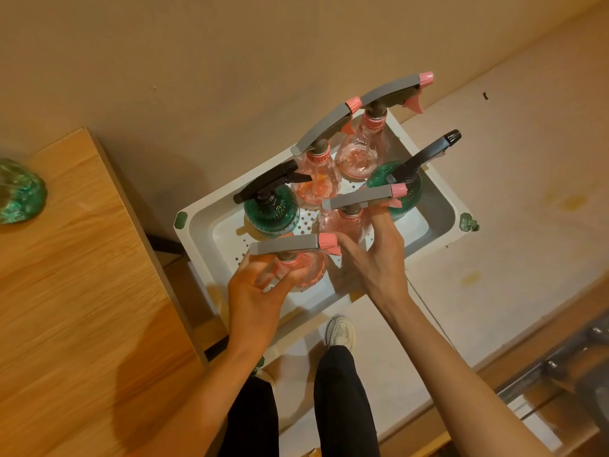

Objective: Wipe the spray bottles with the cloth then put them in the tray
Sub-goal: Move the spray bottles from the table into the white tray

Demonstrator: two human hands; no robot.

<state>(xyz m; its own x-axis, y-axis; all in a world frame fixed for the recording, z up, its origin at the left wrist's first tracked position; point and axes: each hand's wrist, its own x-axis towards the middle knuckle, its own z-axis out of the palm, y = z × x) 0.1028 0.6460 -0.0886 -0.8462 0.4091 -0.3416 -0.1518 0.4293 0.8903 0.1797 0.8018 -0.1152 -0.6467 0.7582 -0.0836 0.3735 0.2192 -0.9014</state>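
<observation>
Standing upright inside the white tray [441, 206]: six spray bottles, four pink and two green. Lowering the nearest pink bottle [304, 267] at the tray's 6 o'clock end, left hand [255, 291] curling loosely around its neck and shoulder. Reaching in from 5 o'clock, right hand [375, 258] with fingers extended, touching the pink bottle [349, 222] at tray centre. Remaining outside: one green bottle [19, 191] lying on the wooden table [82, 275] at 9 o'clock. Showing no cloth anywhere. Judging the task nearly finished, one bottle outstanding.
</observation>
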